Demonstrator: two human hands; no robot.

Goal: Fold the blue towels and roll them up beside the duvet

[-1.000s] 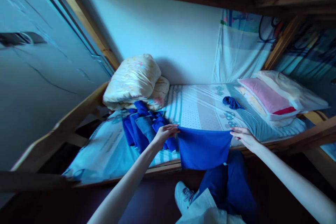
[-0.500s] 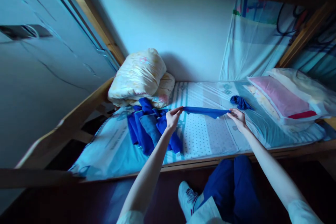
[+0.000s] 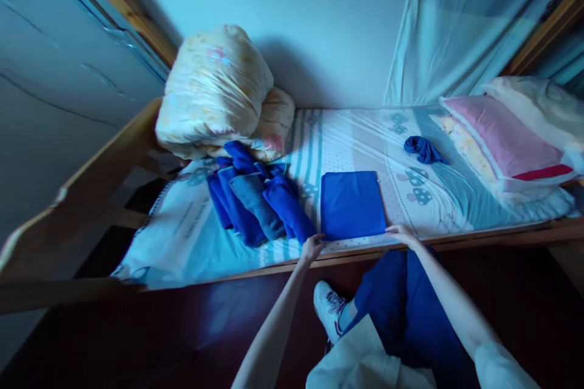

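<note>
A blue cloth (image 3: 353,205), folded into a near square, lies flat on the bed close to its front edge. My left hand (image 3: 312,247) pinches its near left corner, and my right hand (image 3: 400,233) pinches the near right corner. Just left of it is a pile of rolled or folded blue cloths (image 3: 244,209), with a grey-blue cloth (image 3: 258,205) on top. My left hand is close to the lower end of that pile. A crumpled dark blue cloth (image 3: 424,150) rests farther back on the right.
A bulky floral quilt (image 3: 216,85) is heaped at the bed's left end. On the right lie a pink pillow (image 3: 506,134) and a pale bundle (image 3: 542,103). The mattress (image 3: 182,255) has a wooden edge (image 3: 274,268) in front and a wooden rail (image 3: 91,176) at left.
The blue cloth, stretched in the air between my hands before, now lies flat on the bed. Both hands have come down and nearer. The view has tilted downward.
</note>
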